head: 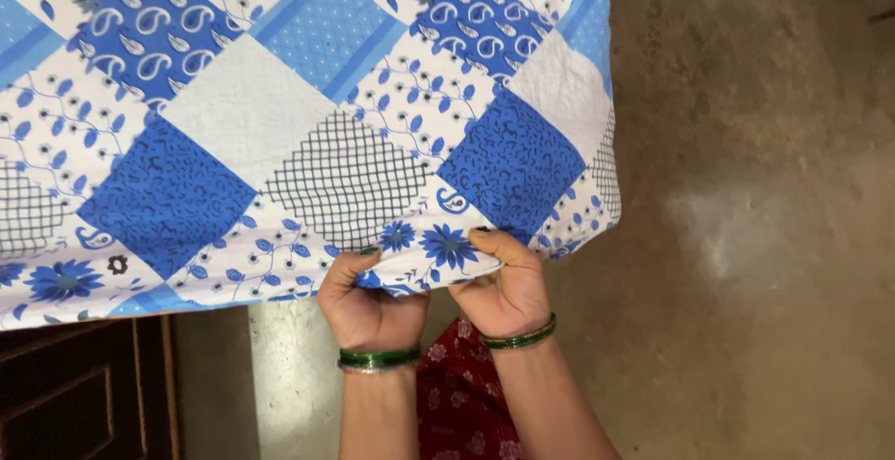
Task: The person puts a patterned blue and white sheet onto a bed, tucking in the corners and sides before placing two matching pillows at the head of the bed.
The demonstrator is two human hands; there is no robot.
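Red floral garment [457,404]; blue patchwork sheet [280,124]; bare concrete floor [764,236]; dark wooden cabinet [84,390]

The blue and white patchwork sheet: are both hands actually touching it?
Touching. The head view shows the left hand and the right hand both gripping the edge of the patchwork sheet, fingers curled over the bunched cloth.

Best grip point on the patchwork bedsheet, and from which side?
Take the patchwork bedsheet by its near hanging edge, from the floor side, probably close to the corner. That edge drapes loose off the bed; both the left hand and right hand already pinch it there.
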